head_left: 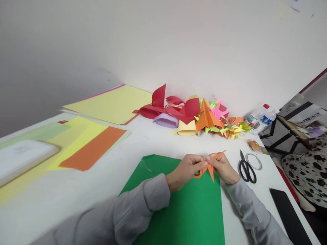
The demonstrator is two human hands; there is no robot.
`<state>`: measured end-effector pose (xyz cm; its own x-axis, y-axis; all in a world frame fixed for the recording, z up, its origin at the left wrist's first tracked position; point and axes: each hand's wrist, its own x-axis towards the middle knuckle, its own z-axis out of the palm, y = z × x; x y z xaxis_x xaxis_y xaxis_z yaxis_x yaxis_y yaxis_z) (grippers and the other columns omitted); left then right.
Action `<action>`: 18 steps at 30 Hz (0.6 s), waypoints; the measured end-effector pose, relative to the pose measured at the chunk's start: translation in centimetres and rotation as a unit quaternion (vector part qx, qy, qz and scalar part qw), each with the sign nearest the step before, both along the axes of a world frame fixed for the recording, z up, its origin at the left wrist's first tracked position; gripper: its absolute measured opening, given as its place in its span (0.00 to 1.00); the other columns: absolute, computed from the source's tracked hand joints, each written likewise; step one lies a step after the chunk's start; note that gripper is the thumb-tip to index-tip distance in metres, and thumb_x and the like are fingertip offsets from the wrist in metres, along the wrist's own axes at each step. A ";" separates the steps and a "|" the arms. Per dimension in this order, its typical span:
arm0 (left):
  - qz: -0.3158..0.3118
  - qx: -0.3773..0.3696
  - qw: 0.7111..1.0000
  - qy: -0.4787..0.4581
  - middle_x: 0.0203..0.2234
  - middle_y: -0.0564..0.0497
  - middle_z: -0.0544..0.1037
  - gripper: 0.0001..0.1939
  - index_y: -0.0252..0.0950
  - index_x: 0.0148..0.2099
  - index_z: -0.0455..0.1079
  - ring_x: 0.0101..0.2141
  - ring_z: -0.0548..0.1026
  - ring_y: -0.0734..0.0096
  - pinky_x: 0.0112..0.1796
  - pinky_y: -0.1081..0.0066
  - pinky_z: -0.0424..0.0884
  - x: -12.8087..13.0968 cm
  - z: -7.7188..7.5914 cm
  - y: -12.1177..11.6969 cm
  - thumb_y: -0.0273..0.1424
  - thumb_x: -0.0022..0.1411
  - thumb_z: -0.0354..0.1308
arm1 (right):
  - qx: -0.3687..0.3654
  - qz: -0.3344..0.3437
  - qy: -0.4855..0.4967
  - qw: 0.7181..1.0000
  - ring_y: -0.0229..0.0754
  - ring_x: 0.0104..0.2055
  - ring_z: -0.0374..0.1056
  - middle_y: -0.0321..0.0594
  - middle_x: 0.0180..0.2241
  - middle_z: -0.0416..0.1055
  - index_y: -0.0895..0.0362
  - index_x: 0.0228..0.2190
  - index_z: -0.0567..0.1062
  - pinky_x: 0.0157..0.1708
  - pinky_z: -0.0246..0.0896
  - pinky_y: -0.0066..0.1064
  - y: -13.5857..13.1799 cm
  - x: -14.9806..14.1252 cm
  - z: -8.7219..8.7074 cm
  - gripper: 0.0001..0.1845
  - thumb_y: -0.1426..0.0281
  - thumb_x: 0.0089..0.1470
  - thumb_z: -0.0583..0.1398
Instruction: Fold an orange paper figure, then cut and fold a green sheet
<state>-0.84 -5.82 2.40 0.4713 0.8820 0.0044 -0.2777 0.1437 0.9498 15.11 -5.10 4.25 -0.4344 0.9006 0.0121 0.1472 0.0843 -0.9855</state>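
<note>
Between my two hands is a folded orange paper figure (210,170) with pointed tips, held above a green sheet (189,211). My left hand (187,170) pinches it from the left, thumb and fingertips pressed on the paper. From the other side my right hand (222,167) grips it, its thumb close to the left thumb. One orange point sticks up past the right fingers and others hang below. The fingers cover the middle of the figure, so its folds there are hidden.
Black-handled scissors (246,168) and a tape roll (253,161) lie right of my hands, near a black phone-like slab (290,214). Paper shapes (206,117) pile up by the wall beside bottles (263,120). Coloured sheets (94,148) and a white box (24,158) are left.
</note>
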 end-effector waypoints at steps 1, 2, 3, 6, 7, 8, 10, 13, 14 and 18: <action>-0.001 -0.024 1.000 -0.011 0.15 0.58 0.59 0.22 0.33 0.19 0.63 0.20 0.56 0.79 0.24 0.74 0.52 0.1 0.0 -0.1 0.46 0.46 0.64 | -0.004 -0.002 0.006 1.000 0.29 0.16 0.43 0.27 0.12 0.50 0.57 0.13 0.60 0.17 0.36 0.27 0.0 0.0 -0.1 0.31 0.48 0.51 0.60; -0.003 -0.047 0.999 -0.023 0.15 0.57 0.61 0.21 0.33 0.19 0.64 0.21 0.58 0.78 0.25 0.73 0.54 0.1 0.0 -0.1 0.45 0.46 0.64 | -0.008 -0.001 0.010 1.000 0.29 0.16 0.43 0.27 0.12 0.51 0.57 0.13 0.61 0.17 0.36 0.27 0.1 0.0 -0.1 0.30 0.48 0.52 0.60; -0.004 -0.066 0.997 -0.034 0.16 0.56 0.62 0.20 0.33 0.20 0.65 0.21 0.60 0.77 0.26 0.72 0.56 0.1 0.0 -0.1 0.45 0.46 0.64 | -0.011 0.002 0.011 1.000 0.29 0.15 0.43 0.27 0.12 0.51 0.57 0.13 0.62 0.17 0.36 0.27 0.1 0.0 -0.1 0.30 0.48 0.52 0.60; -0.007 -0.081 0.996 -0.048 0.17 0.54 0.65 0.20 0.32 0.21 0.67 0.22 0.63 0.74 0.28 0.70 0.60 0.1 -0.2 0.0 0.45 0.47 0.63 | -0.013 0.017 0.008 1.000 0.29 0.15 0.43 0.27 0.11 0.51 0.58 0.14 0.65 0.17 0.36 0.27 0.2 0.0 0.0 0.29 0.49 0.52 0.60; -0.008 -0.077 0.996 -0.046 0.17 0.53 0.66 0.20 0.32 0.21 0.67 0.23 0.63 0.74 0.29 0.70 0.60 0.0 -0.3 0.1 0.45 0.48 0.63 | -0.013 0.020 0.009 1.000 0.29 0.15 0.43 0.27 0.11 0.51 0.58 0.14 0.65 0.17 0.36 0.27 0.2 0.0 0.0 0.29 0.49 0.52 0.60; -0.006 -0.070 0.997 -0.042 0.17 0.53 0.66 0.20 0.32 0.21 0.68 0.23 0.63 0.74 0.29 0.70 0.60 0.0 -0.4 0.2 0.45 0.48 0.62 | -0.013 0.020 0.011 1.000 0.29 0.15 0.43 0.27 0.11 0.51 0.58 0.13 0.64 0.17 0.36 0.27 0.2 0.0 0.1 0.30 0.49 0.52 0.60; -0.003 -0.052 0.998 -0.031 0.17 0.53 0.67 0.19 0.32 0.20 0.68 0.23 0.64 0.74 0.29 0.71 0.59 -0.2 -0.4 0.4 0.43 0.49 0.63 | -0.015 0.015 0.016 1.000 0.29 0.15 0.43 0.27 0.11 0.50 0.57 0.12 0.61 0.16 0.35 0.27 0.3 0.1 0.2 0.31 0.48 0.51 0.61; -0.001 -0.026 1.000 -0.009 0.16 0.54 0.67 0.17 0.32 0.20 0.69 0.22 0.63 0.75 0.27 0.72 0.58 -0.4 -0.4 0.4 0.40 0.47 0.65 | -0.022 0.014 0.018 1.000 0.29 0.15 0.42 0.27 0.11 0.49 0.57 0.12 0.60 0.16 0.34 0.27 0.3 0.1 0.1 0.31 0.47 0.49 0.61; -0.005 -0.021 1.000 -0.003 0.15 0.54 0.67 0.17 0.32 0.20 0.69 0.21 0.63 0.76 0.27 0.72 0.57 -0.4 -0.3 0.4 0.40 0.46 0.66 | -0.024 0.015 0.017 0.999 0.29 0.15 0.42 0.27 0.11 0.49 0.57 0.12 0.60 0.16 0.34 0.27 0.3 0.2 0.0 0.31 0.47 0.49 0.61; -0.010 -0.008 1.000 -0.007 0.16 0.54 0.68 0.18 0.32 0.21 0.69 0.21 0.63 0.77 0.26 0.72 0.58 -0.4 -0.2 0.4 0.43 0.45 0.66 | -0.019 0.010 0.004 1.000 0.30 0.16 0.45 0.28 0.12 0.51 0.57 0.12 0.61 0.17 0.35 0.27 0.3 0.2 -0.3 0.32 0.47 0.50 0.60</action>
